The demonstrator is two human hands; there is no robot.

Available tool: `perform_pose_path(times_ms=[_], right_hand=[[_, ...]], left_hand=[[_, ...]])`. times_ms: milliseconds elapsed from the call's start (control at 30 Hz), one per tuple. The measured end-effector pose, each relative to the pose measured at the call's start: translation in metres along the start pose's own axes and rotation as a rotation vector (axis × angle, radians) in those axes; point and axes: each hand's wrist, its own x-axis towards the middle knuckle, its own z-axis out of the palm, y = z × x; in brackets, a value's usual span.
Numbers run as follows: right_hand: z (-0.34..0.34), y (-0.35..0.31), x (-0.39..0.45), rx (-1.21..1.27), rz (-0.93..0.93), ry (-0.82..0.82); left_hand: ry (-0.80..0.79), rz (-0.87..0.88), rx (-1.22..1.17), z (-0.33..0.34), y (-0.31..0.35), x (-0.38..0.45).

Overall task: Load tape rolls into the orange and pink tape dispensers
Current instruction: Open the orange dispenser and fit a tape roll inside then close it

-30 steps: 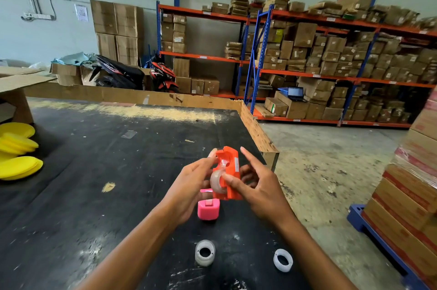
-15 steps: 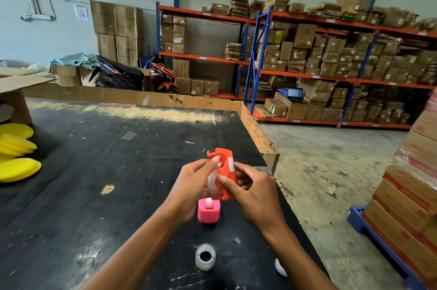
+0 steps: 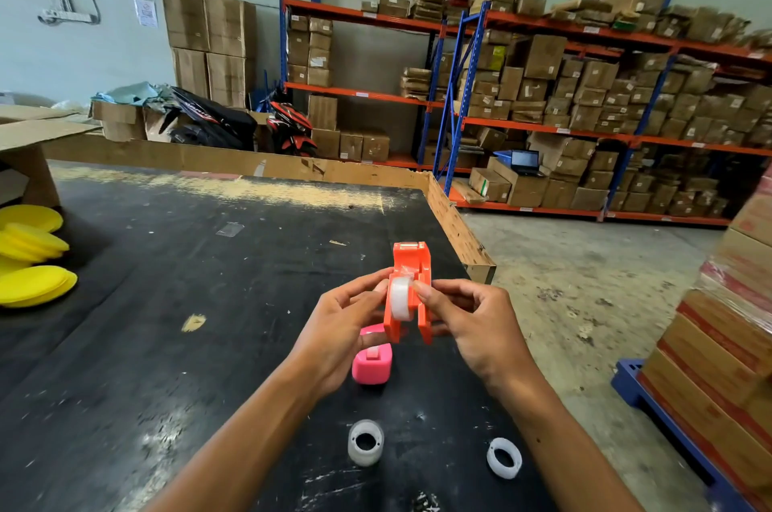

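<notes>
Orange dispenser point(image 3: 411, 286) up in both hands over the black table point(image 3: 167, 302), roll point(image 3: 400, 297) sitting in its slot.

Standing by the bench here: the left hand point(image 3: 338, 338) and right hand point(image 3: 480, 328) hold the dispenser upright between them, cutter end pointing away, fingers curled in and thumbs pinching the white roll from either side where it sits between the orange walls. The pink dispenser point(image 3: 372, 365) rests on the table right below the left hand, partly hidden by the thumb. Two more rolls lie nearer the person, one point(image 3: 365, 442) between the forearms and a thinner ring point(image 3: 504, 458) just beside the right forearm. Yellow discs point(image 3: 31, 257) are piled at the far left edge, well apart from everything else.
</notes>
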Motion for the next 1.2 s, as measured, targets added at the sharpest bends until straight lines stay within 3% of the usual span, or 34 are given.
perform_pose_path(times_ms=[300,533,933,1033,1200], right_hand=[[-0.002,0.0,0.0,-0.001,-0.049,0.054],[-0.003,-0.004,-0.004,-0.02,-0.092,-0.051],[0.007,-0.01,0.001,-0.186,-0.247,0.024],[0.01,-0.004,-0.001,-0.269,-0.317,0.077],[0.013,0.006,-0.008,-0.35,-0.388,0.029]], left_hand=[[0.018,0.134,0.042,0.011,-0.002,-0.004],[-0.006,0.162,-0.007,0.011,0.005,-0.004],[-0.055,0.133,0.017,0.012,0.023,0.001],[0.004,0.119,0.086,0.02,0.027,0.003],[0.114,0.169,0.248,0.025,0.023,0.009]])
